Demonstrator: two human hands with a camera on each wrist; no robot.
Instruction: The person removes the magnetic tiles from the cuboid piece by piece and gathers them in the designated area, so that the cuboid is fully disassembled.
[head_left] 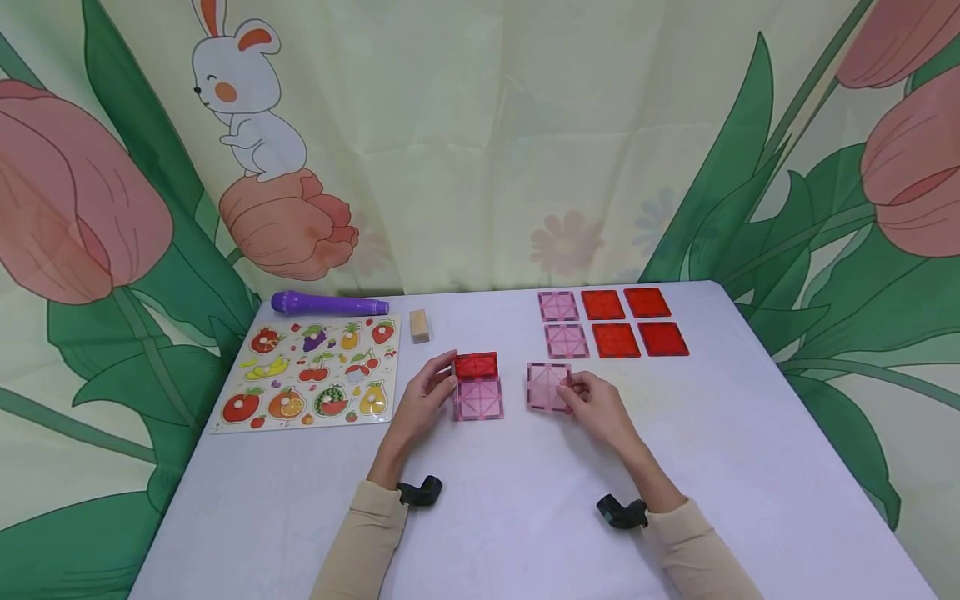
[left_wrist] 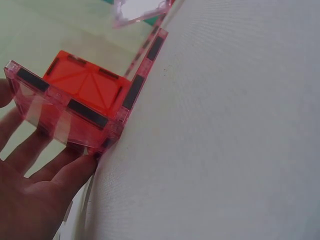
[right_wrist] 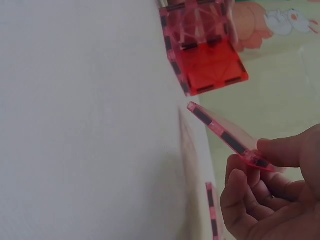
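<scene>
Left of centre in the head view is a partly built shape of magnetic tiles. A pink square tile (head_left: 480,402) lies flat as its base, and a red tile (head_left: 476,365) stands at the back edge. Along the left edge, a translucent pink tile (left_wrist: 55,117) stands upright in the left wrist view. My left hand (head_left: 422,396) rests its extended fingers against that tile's outer side. To the right, my right hand (head_left: 598,406) pinches another pink square tile (head_left: 547,387) by its right edge, between thumb and fingers. This tile is tilted in the right wrist view, apart from the shape.
At the back right lie several flat tiles in two rows, pink ones (head_left: 558,306) and red ones (head_left: 616,341). A fruit-picture board (head_left: 307,392) occupies the left side, with a purple toy microphone (head_left: 330,305) behind it. Beside them stands a small wooden block (head_left: 419,326).
</scene>
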